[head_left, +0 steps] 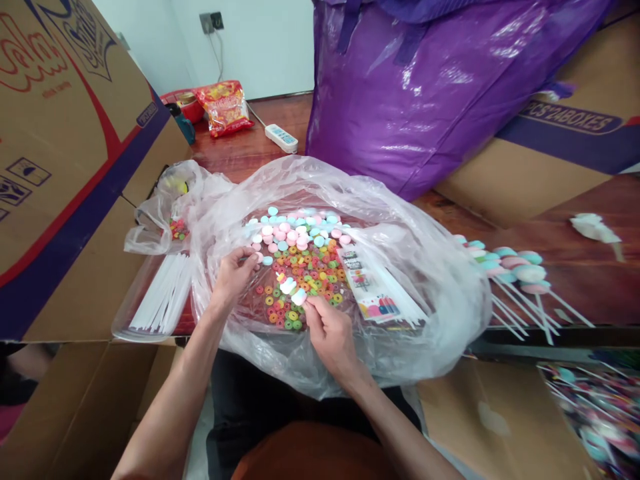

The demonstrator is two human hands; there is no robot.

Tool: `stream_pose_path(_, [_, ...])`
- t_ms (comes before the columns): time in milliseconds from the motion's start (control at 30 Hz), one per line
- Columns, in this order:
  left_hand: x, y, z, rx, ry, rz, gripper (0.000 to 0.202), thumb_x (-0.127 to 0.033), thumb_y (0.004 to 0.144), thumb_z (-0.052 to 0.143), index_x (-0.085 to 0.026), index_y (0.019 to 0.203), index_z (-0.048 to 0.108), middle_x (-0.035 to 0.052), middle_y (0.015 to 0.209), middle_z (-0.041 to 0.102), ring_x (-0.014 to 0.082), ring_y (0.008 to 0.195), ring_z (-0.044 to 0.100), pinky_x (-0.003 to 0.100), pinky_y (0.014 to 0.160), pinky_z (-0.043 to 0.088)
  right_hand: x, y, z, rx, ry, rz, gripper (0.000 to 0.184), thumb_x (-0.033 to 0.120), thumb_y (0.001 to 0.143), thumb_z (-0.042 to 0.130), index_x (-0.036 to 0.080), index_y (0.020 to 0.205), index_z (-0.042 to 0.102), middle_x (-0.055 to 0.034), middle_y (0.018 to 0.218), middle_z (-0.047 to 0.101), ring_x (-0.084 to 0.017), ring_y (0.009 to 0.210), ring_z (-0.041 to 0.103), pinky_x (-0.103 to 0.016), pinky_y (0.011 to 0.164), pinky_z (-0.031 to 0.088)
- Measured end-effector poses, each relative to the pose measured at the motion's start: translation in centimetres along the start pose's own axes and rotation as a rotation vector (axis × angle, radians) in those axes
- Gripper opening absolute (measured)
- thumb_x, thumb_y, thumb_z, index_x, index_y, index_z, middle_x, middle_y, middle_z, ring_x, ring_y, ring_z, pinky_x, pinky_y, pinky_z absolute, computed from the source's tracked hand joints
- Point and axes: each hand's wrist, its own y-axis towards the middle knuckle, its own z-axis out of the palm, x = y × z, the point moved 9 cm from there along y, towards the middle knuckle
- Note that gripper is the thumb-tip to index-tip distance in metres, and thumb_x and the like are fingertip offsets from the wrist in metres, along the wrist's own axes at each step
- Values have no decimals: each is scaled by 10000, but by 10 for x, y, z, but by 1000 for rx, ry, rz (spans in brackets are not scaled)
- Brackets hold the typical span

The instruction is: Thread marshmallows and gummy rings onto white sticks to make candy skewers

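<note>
My left hand (236, 272) pinches a pink marshmallow (258, 257) at the near left edge of a pile of pastel marshmallows (290, 233). In my right hand (330, 332) is a candy skewer (289, 287), with white-and-blue marshmallows and small coloured rings threaded on it; its tip points up and left. Most of its stick is hidden by my fingers. Below both hands, colourful candy rings (320, 267) lie scattered inside a spread clear plastic bag (425, 260). A printed packet (367, 283) with white sticks (400, 300) lies to the right of the rings.
White sticks (163, 293) fill a clear tray (120, 323) at left. Finished-looking marshmallow skewers (525, 270) lie at right. A purple bag (400, 100) and cardboard boxes (60, 167) stand around the table. A red snack packet (225, 110) and power strip (281, 138) lie behind.
</note>
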Motion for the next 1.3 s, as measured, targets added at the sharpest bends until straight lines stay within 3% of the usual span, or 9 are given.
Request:
stream_pose_path(100, [-2, 10, 9, 49, 34, -22, 197, -361, 725, 696, -173, 779, 677, -23, 605, 585, 98, 525, 486, 232, 531, 358, 1, 1, 0, 3, 1, 5, 229, 238, 1001, 447, 203, 874, 635, -11, 694, 653, -139, 595, 599, -238, 602, 428])
stream_pose_path(267, [-11, 18, 23, 98, 337, 60, 112, -234, 734, 610, -188, 632, 619, -28, 572, 565, 118, 532, 471, 257, 556, 344, 4, 1, 0, 10, -5, -3, 224, 231, 1004, 448, 198, 885, 634, -7, 706, 651, -139, 612, 609, -237, 616, 435])
stream_pose_path(600, [-18, -8, 28, 120, 588, 193, 60, -200, 793, 596, -199, 736, 580, 1, 743, 640, 160, 695, 574, 294, 708, 426, 4, 0, 0, -5, -17, -36, 209, 211, 1004, 458, 182, 889, 630, -3, 703, 649, -125, 598, 597, -224, 607, 422])
stream_pose_path(733, [-9, -12, 23, 82, 555, 126, 79, -235, 798, 601, -187, 735, 603, -2, 708, 640, 142, 650, 563, 268, 652, 419, 6, 1, -1, -15, -24, -54, 208, 201, 1001, 455, 182, 886, 628, -6, 699, 650, -126, 592, 595, -223, 599, 417])
stream_pose_path(933, [4, -9, 23, 126, 362, 41, 132, -278, 802, 614, -180, 716, 594, -23, 652, 604, 121, 578, 541, 247, 577, 417, 5, 0, 0, -12, -35, -49, 222, 217, 1005, 448, 191, 877, 627, -6, 685, 648, -129, 576, 587, -227, 582, 412])
stream_pose_path(1000, [3, -10, 23, 117, 402, 90, 64, -243, 811, 615, -182, 807, 597, -10, 734, 630, 133, 643, 582, 259, 637, 460, 5, 0, 1, -5, -41, -44, 231, 226, 1009, 439, 193, 880, 628, -8, 693, 655, -130, 578, 588, -228, 587, 414])
stream_pose_path(1100, [-5, -15, 26, 94, 550, 223, 177, -181, 828, 598, -191, 1004, 611, 28, 885, 645, 171, 792, 625, 310, 766, 509, 4, 0, 2, 9, -49, -37, 233, 229, 1009, 440, 190, 878, 630, -8, 693, 658, -128, 574, 583, -228, 588, 410])
stream_pose_path(1200, [-10, -26, 33, 105, 720, 358, 216, -161, 856, 559, -197, 1049, 648, 75, 991, 628, 214, 923, 629, 357, 863, 513, 4, 0, 3, 21, -60, -29, 231, 219, 1006, 443, 185, 873, 628, -6, 689, 656, -123, 562, 568, -227, 586, 400])
stream_pose_path(1300, [-13, -35, 35, 121, 700, 430, 251, -162, 883, 514, -208, 1079, 664, 88, 1063, 639, 220, 987, 628, 353, 903, 503, 4, 1, 4, 27, -67, -26, 230, 217, 1006, 443, 188, 861, 620, -2, 688, 652, -118, 550, 552, -225, 581, 394])
